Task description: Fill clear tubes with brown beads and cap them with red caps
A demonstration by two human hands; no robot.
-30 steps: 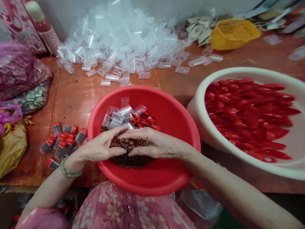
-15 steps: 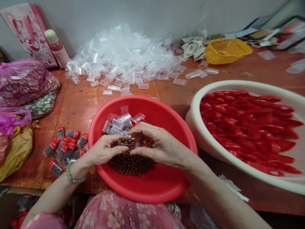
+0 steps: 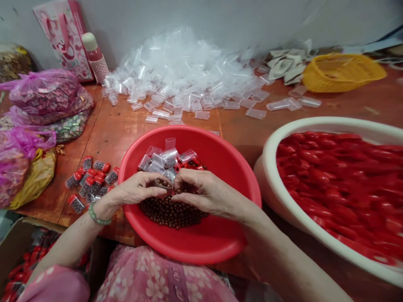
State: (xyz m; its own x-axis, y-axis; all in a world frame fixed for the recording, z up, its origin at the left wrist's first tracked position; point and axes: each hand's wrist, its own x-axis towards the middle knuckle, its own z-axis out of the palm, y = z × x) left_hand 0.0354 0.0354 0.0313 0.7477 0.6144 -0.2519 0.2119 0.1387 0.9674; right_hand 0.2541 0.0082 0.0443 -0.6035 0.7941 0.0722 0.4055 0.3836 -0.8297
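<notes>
My left hand [image 3: 138, 188] grips a transparent plastic tube [image 3: 164, 187] between thumb and fingers; brown beads fill its open end, which faces me. Close beside that opening, my right hand [image 3: 201, 191] has thumb and fingertips drawn together; whatever they pinch is too small to make out. Both hands hover over a red basin [image 3: 226, 239]. Inside it lies a heap of loose brown beads [image 3: 173, 214], with several transparent tubes [image 3: 162, 159] and some red caps [image 3: 197, 161] behind, partly covered by my hands.
Filled red-capped tubes [image 3: 91, 181] lie left of the basin. A white tub [image 3: 267, 167] of red plastic pieces [image 3: 333, 188] stands at right. Behind are a pile of transparent tubes [image 3: 182, 71] and a yellow basket [image 3: 343, 82]. Purple bags [image 3: 44, 90] sit far left, above a cardboard box [image 3: 19, 235].
My right fingers came away from the tube, spread apart, then closed together beside its opening. My left hand keeps holding the tube, now tipped so the beads inside show. The camera view has shifted.
</notes>
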